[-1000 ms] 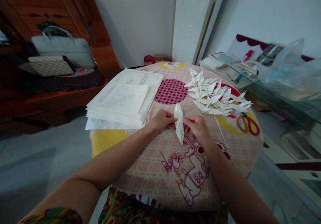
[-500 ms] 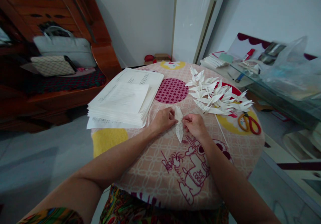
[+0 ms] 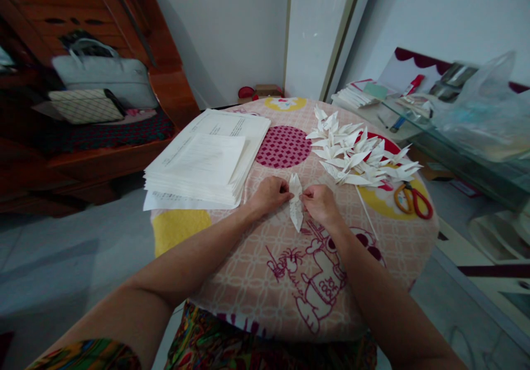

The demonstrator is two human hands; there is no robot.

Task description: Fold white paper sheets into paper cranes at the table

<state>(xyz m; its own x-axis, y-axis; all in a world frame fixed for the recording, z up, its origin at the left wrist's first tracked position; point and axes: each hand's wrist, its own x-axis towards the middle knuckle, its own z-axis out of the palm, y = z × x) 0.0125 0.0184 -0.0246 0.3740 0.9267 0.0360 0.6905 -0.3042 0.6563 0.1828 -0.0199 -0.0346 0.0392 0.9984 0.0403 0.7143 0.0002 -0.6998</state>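
Note:
A narrow folded piece of white paper [image 3: 296, 207], pointed at both ends, stands lengthwise in front of me over the round table. My left hand [image 3: 271, 194] pinches its left edge between thumb and fingers. On the opposite edge, my right hand [image 3: 319, 201] pinches it the same way. Faint print shows on the paper. Beyond my right hand lies a heap of folded white paper cranes [image 3: 351, 152]. A thin white stick [image 3: 366, 211] rests on the cloth to the right of that hand.
A thick stack of printed sheets [image 3: 194, 193] with smaller sheets on top covers the table's left. Scissors [image 3: 413, 200] with orange and red handles lie at the right edge. A glass shelf [image 3: 459, 163] with a plastic bag [image 3: 480, 113] stands beyond. Bags sit on a wooden seat [image 3: 103, 152] at left.
Both hands keep their pinch on the folded paper, with only slight shifts of the fingers. The whole view has moved a little; the other things lie as before.

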